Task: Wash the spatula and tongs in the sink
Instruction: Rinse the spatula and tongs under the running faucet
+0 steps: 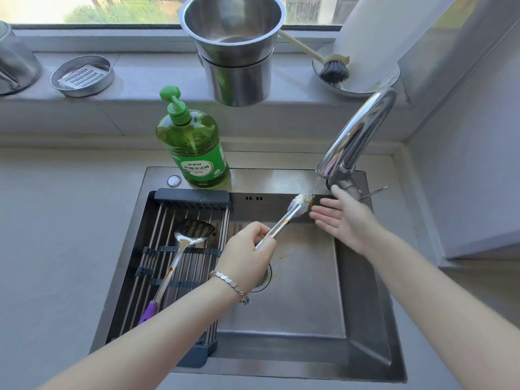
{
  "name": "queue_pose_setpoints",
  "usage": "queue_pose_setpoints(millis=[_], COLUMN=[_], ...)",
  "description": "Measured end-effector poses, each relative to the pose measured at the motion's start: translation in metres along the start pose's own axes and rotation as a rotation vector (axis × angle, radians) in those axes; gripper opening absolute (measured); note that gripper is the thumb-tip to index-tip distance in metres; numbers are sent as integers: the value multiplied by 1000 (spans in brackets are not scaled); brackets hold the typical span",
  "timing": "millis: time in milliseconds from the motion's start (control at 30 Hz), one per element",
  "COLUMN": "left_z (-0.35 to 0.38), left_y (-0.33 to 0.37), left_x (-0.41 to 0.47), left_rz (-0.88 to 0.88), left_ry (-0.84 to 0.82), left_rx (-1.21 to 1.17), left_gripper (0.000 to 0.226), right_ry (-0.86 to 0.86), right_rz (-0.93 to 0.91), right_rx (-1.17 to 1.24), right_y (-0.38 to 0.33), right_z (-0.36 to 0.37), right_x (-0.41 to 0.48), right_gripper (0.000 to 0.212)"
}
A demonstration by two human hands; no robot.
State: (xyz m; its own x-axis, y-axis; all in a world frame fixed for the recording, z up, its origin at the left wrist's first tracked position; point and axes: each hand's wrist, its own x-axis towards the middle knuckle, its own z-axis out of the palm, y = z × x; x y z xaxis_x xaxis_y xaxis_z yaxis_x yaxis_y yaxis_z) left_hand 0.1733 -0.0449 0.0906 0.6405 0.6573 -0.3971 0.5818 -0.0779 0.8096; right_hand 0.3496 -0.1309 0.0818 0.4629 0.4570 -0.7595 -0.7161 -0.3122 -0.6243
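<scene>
Tongs held under a thin stream from the tap, spatula waiting on the rack.

The left hand (247, 249) is closed around the metal shaft of the tongs (284, 220), which slant up and to the right so their pale, soiled tips sit just beneath the faucet (357, 136) spout, where a thin trickle of water meets them. The right hand (343, 218) is spread flat with fingers loosely extended, gripping nothing, just beside the tong tips and below the faucet base. Both forearms reach in over the sink (365, 305) — the left wrist wears a silver bracelet (230, 282). The spatula (180, 249) lies on the drying rack (140, 277) across the left side of the sink, its purple handle end nearest the person, well apart from both hands. A green soap bottle (194, 144) stands upright on the sink's back ledge.
</scene>
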Motion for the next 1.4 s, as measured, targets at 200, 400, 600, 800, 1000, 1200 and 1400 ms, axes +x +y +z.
queue_pose_setpoints(millis=[200,400,600,800,1000,1200,1400], left_z=[0,0,-1,-4,1,13,21], left_y=[-13,-20,-28,-31,-28,-3,28], left_x=[-18,-32,-33,-29,-14,12,35], left_rz=[54,118,78,105,20,-65,-114], left_ry=[-25,-21,-46,-46,-87,-303,-198], left_rx=[60,81,-13,-39,-165,-228,-143], left_gripper=[11,11,16,11,14,20,51], right_ry=[-113,69,-83,13,-154,-24,7], right_rz=[-117,-100,-36,7,-52,-112,-162], right_rx=[164,76,27,2,62,236,238], right_y=[30,36,42,37,35,32,24], right_z=[45,52,48,46,37,26,32], right_x=[-30,-26,-28,-24,-24,-21,-19], right_gripper=[5,28,13,26,5,4,6])
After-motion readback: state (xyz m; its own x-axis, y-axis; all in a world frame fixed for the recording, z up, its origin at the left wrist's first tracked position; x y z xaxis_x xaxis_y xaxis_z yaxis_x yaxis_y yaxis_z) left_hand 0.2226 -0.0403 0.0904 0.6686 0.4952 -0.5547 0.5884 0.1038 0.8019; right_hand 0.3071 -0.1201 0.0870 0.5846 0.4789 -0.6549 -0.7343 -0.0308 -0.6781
